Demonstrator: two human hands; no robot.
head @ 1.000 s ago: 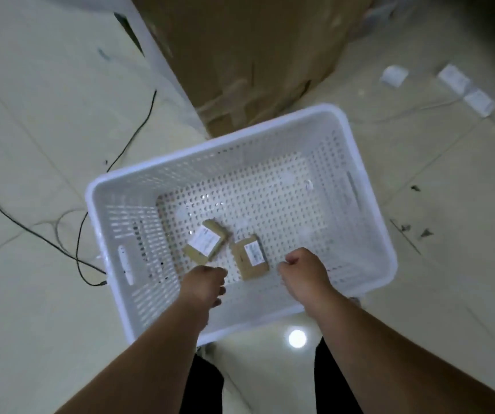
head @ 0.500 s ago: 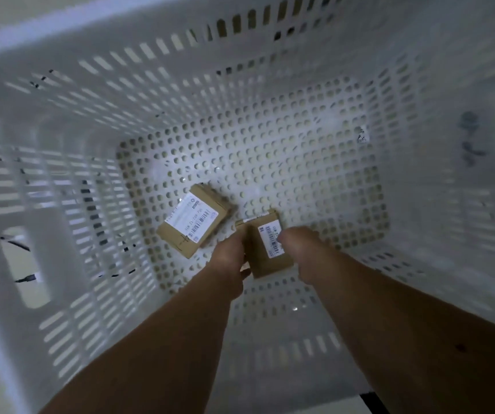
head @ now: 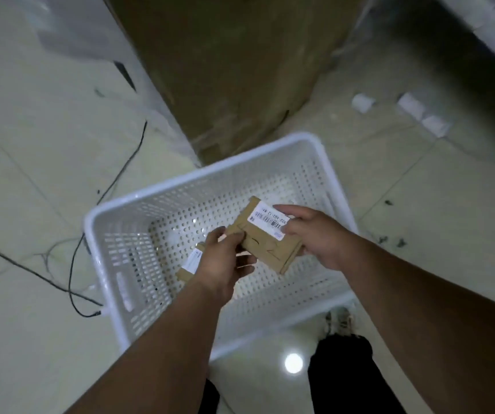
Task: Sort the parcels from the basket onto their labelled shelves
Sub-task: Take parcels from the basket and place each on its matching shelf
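A white perforated basket stands on the tiled floor below me. Both hands hold a small brown cardboard parcel with a white barcode label above the basket. My left hand pinches its left edge between thumb and fingers. My right hand grips its right end, thumb on the label. A second brown parcel with a white label lies on the basket floor, mostly hidden behind my left hand.
A large brown cardboard box stands just behind the basket. Black cables trail over the floor to the left. White paper scraps lie at the far right. My dark trouser legs show at the bottom.
Both hands have lifted one parcel out of the basket and hold it above it. My head has pulled back from inside the basket, so the floor and box show again.
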